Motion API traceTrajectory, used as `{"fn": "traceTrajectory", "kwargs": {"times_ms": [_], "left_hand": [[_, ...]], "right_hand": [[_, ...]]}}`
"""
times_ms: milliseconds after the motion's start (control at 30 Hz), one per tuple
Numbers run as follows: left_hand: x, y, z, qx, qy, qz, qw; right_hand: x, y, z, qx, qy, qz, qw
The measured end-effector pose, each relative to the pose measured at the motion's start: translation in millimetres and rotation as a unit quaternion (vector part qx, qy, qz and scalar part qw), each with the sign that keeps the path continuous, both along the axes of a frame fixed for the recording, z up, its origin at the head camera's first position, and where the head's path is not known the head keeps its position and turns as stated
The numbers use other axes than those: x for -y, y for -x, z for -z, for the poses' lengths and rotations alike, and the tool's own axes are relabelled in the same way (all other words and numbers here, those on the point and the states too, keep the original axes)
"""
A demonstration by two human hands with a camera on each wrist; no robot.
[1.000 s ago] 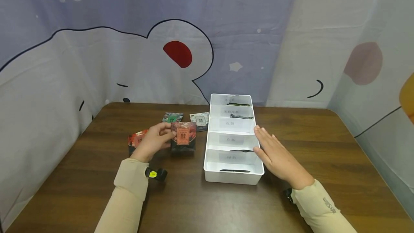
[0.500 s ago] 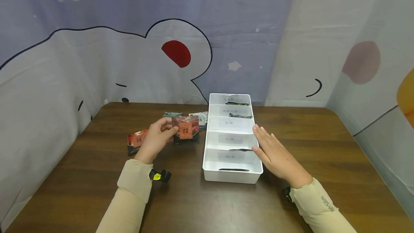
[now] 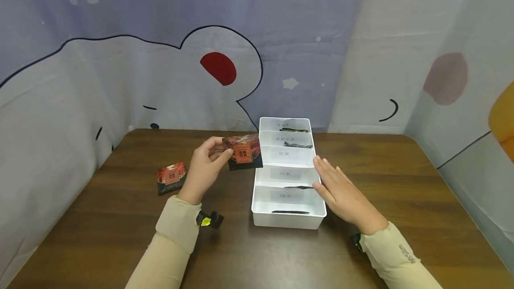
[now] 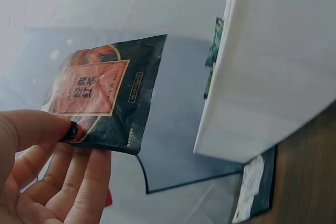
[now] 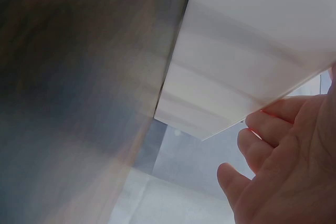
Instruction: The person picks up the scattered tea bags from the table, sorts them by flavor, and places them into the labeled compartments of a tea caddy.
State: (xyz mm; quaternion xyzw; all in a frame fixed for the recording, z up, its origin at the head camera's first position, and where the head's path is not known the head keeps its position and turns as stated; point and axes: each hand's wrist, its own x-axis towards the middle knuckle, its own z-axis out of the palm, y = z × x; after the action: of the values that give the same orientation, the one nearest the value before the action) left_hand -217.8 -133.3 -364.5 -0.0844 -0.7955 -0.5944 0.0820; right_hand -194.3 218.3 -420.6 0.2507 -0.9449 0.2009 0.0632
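My left hand [image 3: 202, 168] pinches a red-and-black tea sachet [image 3: 242, 153] by its left edge, between thumb and fingers. In the head view the sachet is raised over the table and overlaps the left rim of a white divided box [image 3: 289, 221]. The left wrist view shows its orange label [image 4: 92, 88] facing up and its dark end pointing away from the palm. My right hand [image 3: 343, 193] lies with straight fingers along the box's right rim. Dark sachets stand in several labelled compartments, among them one at the front [image 3: 291, 212]; the middle one shows none.
Another red-and-black sachet [image 3: 172, 177] lies on the brown table [image 3: 100, 235] at the left. A white-and-dark sachet [image 4: 252, 190] shows beyond the box in the left wrist view. A patterned curtain [image 3: 160, 66] hangs behind the table.
My left hand has lifted the sachet and carried it right and away from me, to the box's left rim. It now covers the sachets behind it. The right hand stays put.
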Motion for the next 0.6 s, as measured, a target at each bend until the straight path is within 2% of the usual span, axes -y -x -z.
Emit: {"fn": "traceTrajectory", "kwargs": {"times_ms": [200, 433, 600], "left_hand": [[-16, 10.6, -1.1, -0.026, -0.006, 0.025, 0.9993], [-34, 22.4, -3.0, -0.005, -0.015, 0.059, 0.9981], [-44, 30.9, -1.5, -0.006, -0.012, 0.085, 0.9963]], "right_hand": [[1, 0.8, -0.2, -0.001, 0.001, 0.0, 1.0], [1, 0.9, 0.5, -0.001, 0.005, 0.0, 1.0], [0, 1.0, 2.1, -0.004, 0.003, -0.001, 1.0]]}}
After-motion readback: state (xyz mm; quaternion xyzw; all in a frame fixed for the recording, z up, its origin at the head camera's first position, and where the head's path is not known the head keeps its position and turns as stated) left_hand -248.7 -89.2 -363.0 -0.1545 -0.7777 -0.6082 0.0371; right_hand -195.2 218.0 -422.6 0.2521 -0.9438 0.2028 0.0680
